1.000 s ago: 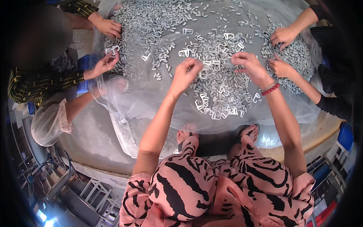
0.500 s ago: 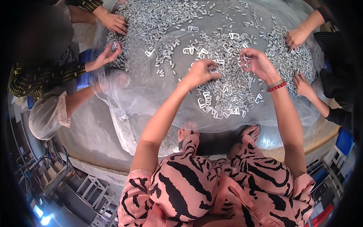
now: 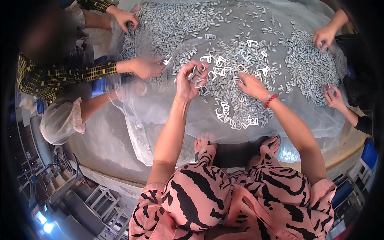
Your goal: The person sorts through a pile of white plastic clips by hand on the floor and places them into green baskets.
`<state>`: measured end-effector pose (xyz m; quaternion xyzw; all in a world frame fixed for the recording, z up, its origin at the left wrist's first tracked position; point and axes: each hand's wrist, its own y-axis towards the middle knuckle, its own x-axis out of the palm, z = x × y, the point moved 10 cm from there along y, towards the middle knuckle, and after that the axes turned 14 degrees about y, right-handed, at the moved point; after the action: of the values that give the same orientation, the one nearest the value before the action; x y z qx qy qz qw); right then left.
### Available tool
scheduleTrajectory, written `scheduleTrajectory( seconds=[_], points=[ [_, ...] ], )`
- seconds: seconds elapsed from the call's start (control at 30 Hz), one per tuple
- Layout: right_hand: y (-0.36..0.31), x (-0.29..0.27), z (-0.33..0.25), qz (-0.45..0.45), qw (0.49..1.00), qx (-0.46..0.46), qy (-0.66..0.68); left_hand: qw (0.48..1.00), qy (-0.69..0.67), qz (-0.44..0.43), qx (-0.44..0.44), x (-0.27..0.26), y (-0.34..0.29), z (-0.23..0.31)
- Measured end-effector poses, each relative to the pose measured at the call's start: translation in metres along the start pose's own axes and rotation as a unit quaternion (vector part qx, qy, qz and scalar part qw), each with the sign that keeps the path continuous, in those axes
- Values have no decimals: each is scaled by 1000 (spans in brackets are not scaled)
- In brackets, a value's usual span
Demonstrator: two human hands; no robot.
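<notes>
My left hand (image 3: 191, 81) is raised palm up at the left side of the middle heap, its fingers curled around a pale hook-shaped clip (image 3: 197, 76). My right hand (image 3: 253, 86), with a red bead bracelet at the wrist, reaches down into the heap of small grey cylindrical pieces (image 3: 240, 99). Its fingertips are pressed together there, and whatever lies between them is hidden. White hook-shaped clips (image 3: 219, 61) lie scattered over the heap beyond and between my hands. More white clips (image 3: 237, 124) form a curved cluster at the heap's near edge.
Sheer netting (image 3: 176, 120) lies under the pieces. Larger grey heaps spread at the far left (image 3: 160, 28) and right (image 3: 310, 60). At left, a co-worker's blurred hand (image 3: 149, 68) reaches toward a clip; another person's hands (image 3: 325, 37) work at the right heap.
My left hand has pulled back leftward from the heap and turned up, now with a clip in it. My right hand has come down and left onto the pieces.
</notes>
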<state>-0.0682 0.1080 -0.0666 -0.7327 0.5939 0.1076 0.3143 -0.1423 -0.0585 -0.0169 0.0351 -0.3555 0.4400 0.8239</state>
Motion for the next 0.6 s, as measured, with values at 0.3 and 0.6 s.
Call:
scheduleTrajectory(
  seconds=[0.3, 0.6],
  points=[
    [-31, -66, -18, 47, 788, 99, 605, 856, 498, 3, -138, 18, 40, -24],
    [22, -34, 4, 86, 992, -25, -94, 612, 787, -22, 77, 37, 30, -28]
  ],
)
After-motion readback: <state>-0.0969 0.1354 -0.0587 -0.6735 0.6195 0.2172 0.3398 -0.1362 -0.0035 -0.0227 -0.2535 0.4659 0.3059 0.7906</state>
